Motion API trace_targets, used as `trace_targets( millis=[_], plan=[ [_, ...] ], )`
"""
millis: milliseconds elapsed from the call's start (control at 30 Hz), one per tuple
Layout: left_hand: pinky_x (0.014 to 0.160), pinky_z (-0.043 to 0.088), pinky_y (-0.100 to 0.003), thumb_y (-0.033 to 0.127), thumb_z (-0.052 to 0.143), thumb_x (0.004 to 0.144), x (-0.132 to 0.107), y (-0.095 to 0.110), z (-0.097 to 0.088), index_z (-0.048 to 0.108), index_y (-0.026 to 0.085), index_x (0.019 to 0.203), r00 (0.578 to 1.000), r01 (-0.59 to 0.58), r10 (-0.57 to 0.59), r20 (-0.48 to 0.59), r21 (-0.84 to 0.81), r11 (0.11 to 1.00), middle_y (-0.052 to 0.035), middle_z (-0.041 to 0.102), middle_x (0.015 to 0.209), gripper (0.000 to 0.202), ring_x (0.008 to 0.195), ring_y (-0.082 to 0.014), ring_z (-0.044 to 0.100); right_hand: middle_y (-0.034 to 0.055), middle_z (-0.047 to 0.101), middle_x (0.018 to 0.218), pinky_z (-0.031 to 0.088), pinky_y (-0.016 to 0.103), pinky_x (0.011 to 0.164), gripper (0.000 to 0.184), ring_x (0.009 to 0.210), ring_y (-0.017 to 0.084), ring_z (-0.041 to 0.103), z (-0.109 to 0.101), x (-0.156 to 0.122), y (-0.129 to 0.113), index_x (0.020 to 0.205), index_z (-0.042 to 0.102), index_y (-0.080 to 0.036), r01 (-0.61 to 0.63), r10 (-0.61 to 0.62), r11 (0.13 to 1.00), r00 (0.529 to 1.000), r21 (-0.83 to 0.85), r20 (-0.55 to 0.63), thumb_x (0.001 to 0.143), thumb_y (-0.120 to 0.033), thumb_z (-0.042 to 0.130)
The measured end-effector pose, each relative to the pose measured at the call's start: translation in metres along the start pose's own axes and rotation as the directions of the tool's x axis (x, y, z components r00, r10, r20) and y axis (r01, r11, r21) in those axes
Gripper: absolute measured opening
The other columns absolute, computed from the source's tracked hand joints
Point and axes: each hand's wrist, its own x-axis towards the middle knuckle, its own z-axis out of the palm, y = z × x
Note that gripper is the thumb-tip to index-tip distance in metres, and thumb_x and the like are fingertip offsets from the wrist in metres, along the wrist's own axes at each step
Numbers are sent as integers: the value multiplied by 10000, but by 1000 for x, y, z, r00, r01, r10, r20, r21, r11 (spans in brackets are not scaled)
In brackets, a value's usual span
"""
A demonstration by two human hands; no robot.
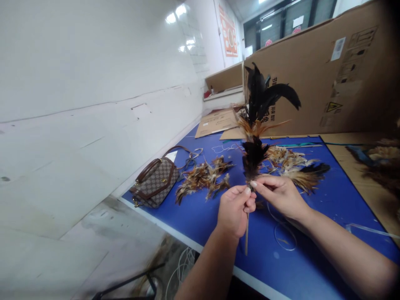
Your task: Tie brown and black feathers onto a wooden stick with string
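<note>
My left hand (pixel 236 206) is closed around the thin stick of a feather duster (pixel 253 156), whose bare end pokes out below the fist. Black, orange and dark brown feathers cover the upper part, with long black plumes curling at the tip. At the base of the feathers, the thumb and fingers of my right hand (pixel 281 193) pinch together beside the left thumb. What sits between those right fingertips is too small to make out. A pale thread or strip (pixel 286 237) loops on the table below the right hand.
On the blue table (pixel 193 225) lie a brown feather pile (pixel 203 179) to the left and lighter feathers (pixel 290 164) to the right. A patterned handbag (pixel 156 181) rests by the wall. Behind stands a large cardboard box (pixel 312 87). More dark feathers (pixel 381 162) lie far right.
</note>
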Motion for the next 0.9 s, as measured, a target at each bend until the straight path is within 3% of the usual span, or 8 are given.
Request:
trace_targets(
  millis=[267, 467, 600, 767, 900],
  plan=[
    [526, 249, -211, 287, 918, 680, 2, -3, -2, 639, 101, 832, 1000, -4, 4, -11, -28, 1000, -44, 642, 701, 368, 556, -55, 474, 40, 694, 740, 500, 279, 680, 349, 701, 164, 607, 5, -2, 5, 741, 751, -193, -1, 1, 1000, 1000, 22, -8, 954, -458, 671],
    [518, 285, -211, 295, 893, 712, 7, -16, -3, 631, 124, 813, 984, -167, 168, -64, 17, 986, -3, 610, 623, 329, 537, -66, 481, 22, 699, 721, 498, 267, 674, 330, 686, 156, 622, 14, -4, 4, 708, 742, -209, -12, 12, 1000, 996, 1, -87, 960, -410, 670],
    [529, 347, -215, 336, 854, 783, 10, -27, -5, 660, 135, 859, 940, -309, 321, -111, 116, 944, 27, 576, 574, 290, 531, -73, 486, 20, 701, 658, 504, 270, 693, 394, 658, 157, 637, 19, -4, 0, 656, 718, -211, -26, 24, 999, 995, -22, -99, 987, -404, 628],
    [545, 423, -228, 370, 791, 855, 11, -31, -4, 708, 148, 907, 877, -432, 474, -81, 297, 851, 4, 612, 694, 243, 570, -86, 525, 19, 715, 652, 509, 262, 651, 364, 625, 160, 646, 20, -5, -6, 678, 728, -212, -59, 50, 997, 986, -51, -162, 965, -419, 642],
    [661, 532, -275, 356, 735, 897, 11, -30, 2, 730, 160, 868, 783, -514, 619, -68, 490, 704, -55, 675, 846, 198, 710, -138, 624, 20, 727, 667, 508, 253, 598, 332, 602, 159, 639, 19, -4, -8, 693, 739, -211, -85, 70, 994, 977, -64, -204, 941, -410, 647]
  ],
)
